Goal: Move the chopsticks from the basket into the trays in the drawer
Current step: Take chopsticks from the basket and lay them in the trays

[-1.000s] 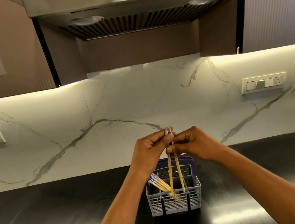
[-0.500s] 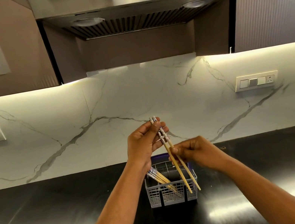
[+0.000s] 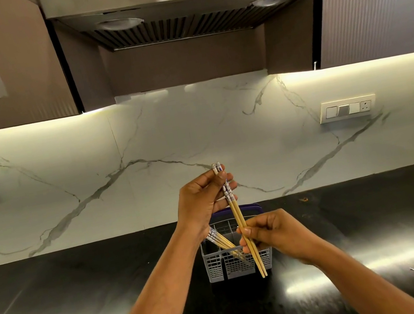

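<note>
While a pair of chopsticks (image 3: 239,220) is held above the basket (image 3: 237,262), patterned tops are pinched by left hand (image 3: 202,202), shafts by right hand (image 3: 278,235); judged light, stiff, slippery, best gripped mid-shaft together.

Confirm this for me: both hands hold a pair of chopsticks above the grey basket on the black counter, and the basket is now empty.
Not quite. The left hand and right hand do hold a pair of chopsticks above the grey basket on the black counter, but the basket is not empty: the head view shows more chopsticks leaning in its left side.
</note>
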